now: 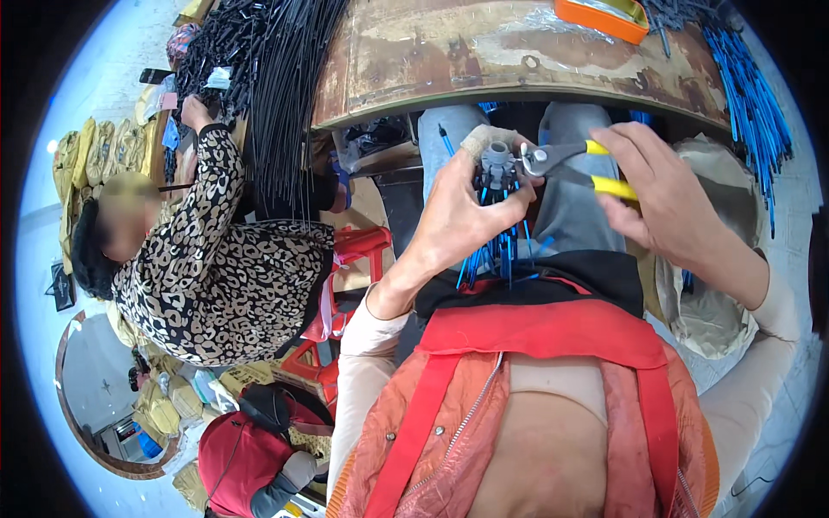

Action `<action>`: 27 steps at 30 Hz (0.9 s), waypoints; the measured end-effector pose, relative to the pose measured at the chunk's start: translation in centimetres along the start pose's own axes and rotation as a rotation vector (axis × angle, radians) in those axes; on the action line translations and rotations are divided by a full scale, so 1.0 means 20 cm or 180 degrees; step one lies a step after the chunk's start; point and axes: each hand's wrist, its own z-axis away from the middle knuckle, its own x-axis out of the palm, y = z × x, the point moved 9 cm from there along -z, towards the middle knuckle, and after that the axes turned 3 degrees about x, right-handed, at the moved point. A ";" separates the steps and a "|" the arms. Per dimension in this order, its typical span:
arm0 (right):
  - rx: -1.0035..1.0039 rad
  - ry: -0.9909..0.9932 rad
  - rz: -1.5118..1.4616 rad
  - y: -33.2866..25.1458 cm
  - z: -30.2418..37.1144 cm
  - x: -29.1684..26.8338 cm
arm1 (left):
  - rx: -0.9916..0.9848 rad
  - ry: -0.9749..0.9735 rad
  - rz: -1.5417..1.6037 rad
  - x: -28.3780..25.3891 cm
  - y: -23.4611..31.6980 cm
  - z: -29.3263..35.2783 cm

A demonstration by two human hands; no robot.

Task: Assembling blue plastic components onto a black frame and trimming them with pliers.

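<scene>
My left hand [456, 207] is closed round a bundle of thin blue-and-black rods [498, 246], held upright over my lap. Grey ribbed plastic ends [497, 162] stick out at the top of its grip, and a tan wrap [488, 138] covers one of its fingers. My right hand [673, 194] grips pliers [560, 160] by their yellow handles, which are spread apart. The jaws of the pliers lie against the side of the grey ends, beside my left fingers. Whether the jaws pinch anything is too small to tell.
A worn wooden table [414, 52] stands ahead, with an orange tray [604, 19] at its far edge. Long black rods [289, 95] hang at the left, blue rods [751, 95] at the right. A co-worker in a patterned top [233, 276] sits left; a pale sack [704, 302] stands right.
</scene>
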 end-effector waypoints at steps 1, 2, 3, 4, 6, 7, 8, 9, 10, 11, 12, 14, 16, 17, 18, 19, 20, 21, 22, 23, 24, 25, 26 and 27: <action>-0.0015 0.0013 0.0015 0.01 0.00 0.00 | 0.0023 0.0005 -0.0005 -0.01 0.01 0.00; 0.0038 -0.0345 -0.0261 0.02 0.02 0.04 | -0.0038 -0.0083 0.0151 -0.01 0.00 -0.01; 0.0092 -0.0707 -0.0535 0.03 0.02 0.09 | -0.0101 -0.0170 0.0309 -0.01 -0.01 -0.01; 0.1733 -0.2113 -0.2097 0.09 0.05 0.19 | -0.0107 -0.0172 0.0317 -0.02 -0.01 -0.01; 0.2030 -0.2513 -0.2633 0.07 0.14 0.31 | -0.0038 -0.0403 0.0180 0.00 0.01 0.01; 0.2321 -0.2889 -0.3153 0.04 0.20 0.38 | 0.0018 -0.0524 0.0116 0.01 0.02 0.01; 0.2611 -0.3257 -0.3679 0.00 0.26 0.42 | 0.0034 -0.0500 0.0160 0.01 0.01 0.02; 0.2625 -0.3251 -0.3661 0.00 0.25 0.40 | 0.0048 -0.0507 0.0174 0.02 0.00 0.01; 0.1803 -0.2287 -0.2176 0.06 0.10 0.28 | 0.0098 -0.0182 0.0200 -0.02 0.00 0.00; 0.0965 -0.1295 -0.0718 0.05 -0.02 0.12 | 0.0147 0.0141 0.0224 -0.05 -0.01 -0.01; 0.0024 -0.0131 0.0098 -0.02 -0.08 0.02 | 0.0279 0.0363 0.0105 -0.08 -0.02 0.00; 0.0282 -0.0585 0.0144 -0.01 -0.09 0.01 | 0.0278 0.0378 -0.0054 -0.10 -0.03 0.00; 0.0770 -0.1234 -0.0535 0.05 -0.07 0.13 | 0.0330 0.0294 -0.0361 -0.11 -0.01 0.01; 0.0774 -0.1247 -0.0562 0.06 -0.11 0.11 | 0.0301 0.0296 -0.0365 -0.14 -0.03 0.01; 0.1759 -0.2428 -0.1754 0.11 -0.04 0.21 | 0.0307 -0.0100 -0.0119 -0.12 -0.04 0.02; 0.2743 -0.3591 -0.2948 0.04 0.09 0.28 | 0.0327 -0.0494 0.0138 -0.08 -0.04 0.02; 0.3109 -0.3929 -0.3478 -0.02 0.16 0.31 | 0.0190 -0.0573 0.0549 -0.06 -0.04 0.04; 0.3104 -0.3950 -0.3491 -0.03 0.16 0.31 | 0.0169 -0.0561 0.0549 -0.07 -0.03 0.04; 0.3080 -0.4146 -0.3734 -0.06 0.18 0.31 | 0.0128 -0.0827 0.0557 -0.06 -0.01 0.07; 0.3052 -0.4342 -0.3977 -0.11 0.18 0.30 | 0.0087 -0.1091 0.0568 -0.04 0.00 0.11; 0.2922 -0.4252 -0.3812 -0.11 0.15 0.27 | 0.0227 -0.1080 0.0582 -0.04 0.01 0.12; 0.2901 -0.4278 -0.3816 -0.16 0.16 0.28 | 0.0214 -0.1055 0.0577 -0.05 0.02 0.13; 0.2683 -0.3655 -0.3428 -0.13 0.11 0.29 | 0.0197 -0.1023 0.0530 -0.06 0.03 0.13; 0.2451 -0.3035 -0.3040 -0.11 0.07 0.28 | 0.0183 -0.0993 0.0482 -0.07 0.03 0.13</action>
